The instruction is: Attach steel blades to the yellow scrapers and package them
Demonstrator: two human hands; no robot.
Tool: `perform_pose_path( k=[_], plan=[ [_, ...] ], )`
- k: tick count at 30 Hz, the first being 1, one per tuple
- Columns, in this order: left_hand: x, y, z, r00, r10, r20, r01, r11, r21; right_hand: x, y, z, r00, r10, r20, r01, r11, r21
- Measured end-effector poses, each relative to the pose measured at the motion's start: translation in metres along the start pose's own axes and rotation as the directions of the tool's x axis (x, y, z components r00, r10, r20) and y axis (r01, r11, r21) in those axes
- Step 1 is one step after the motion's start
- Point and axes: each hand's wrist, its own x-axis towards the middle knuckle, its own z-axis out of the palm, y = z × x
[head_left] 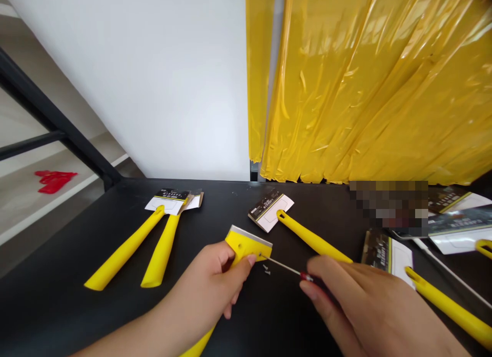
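Observation:
My left hand (pixel 221 277) is closed around a yellow scraper (pixel 246 244) just below its wide head, the metal blade edge pointing away from me. My right hand (pixel 357 300) pinches the red handle of a thin screwdriver (pixel 286 266). The screwdriver's tip touches the right side of the scraper head, at a screw spot; the other hole, on the left, shows as a dark dot. A few small loose screws (pixel 266 270) lie on the black table just below the head. Part of the scraper's handle is hidden behind my left hand and wrist.
On the black table (pixel 115 234) lie two yellow handles (pixel 125 249) with cards at left, another carded handle (pixel 311 236) behind my hands, and more at right beside a white cable (pixel 453 267). Yellow plastic sheeting (pixel 369 90) and a white panel (pixel 172 80) rise behind.

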Motion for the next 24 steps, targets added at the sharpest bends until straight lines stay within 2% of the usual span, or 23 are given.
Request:
perform_pose_path(
  k=[13, 19, 22, 24],
  plan=[
    [0.0025, -0.0004, -0.0018, 1.000, 0.013, -0.017, -0.013, 1.000, -0.001, -0.0001, -0.0022, -0.0054, 0.999, 0.045, 0.008, -0.046, 0.998, 0.044],
    [0.0039, 0.0024, -0.0041, 1.000, 0.020, -0.024, -0.021, 1.000, -0.023, -0.0009, -0.0012, -0.0015, 0.997, 0.061, 0.056, -0.066, 0.994, 0.086],
    [0.0029, 0.0040, -0.0052, 0.999, 0.033, -0.025, -0.034, 0.999, -0.019, -0.0002, -0.0007, -0.0003, 0.992, 0.060, 0.108, -0.077, 0.984, 0.163],
    [0.0020, 0.0047, -0.0059, 0.999, 0.038, -0.029, -0.039, 0.999, -0.018, 0.0012, -0.0008, 0.0006, 0.981, 0.129, 0.148, -0.164, 0.951, 0.263]
  ],
)
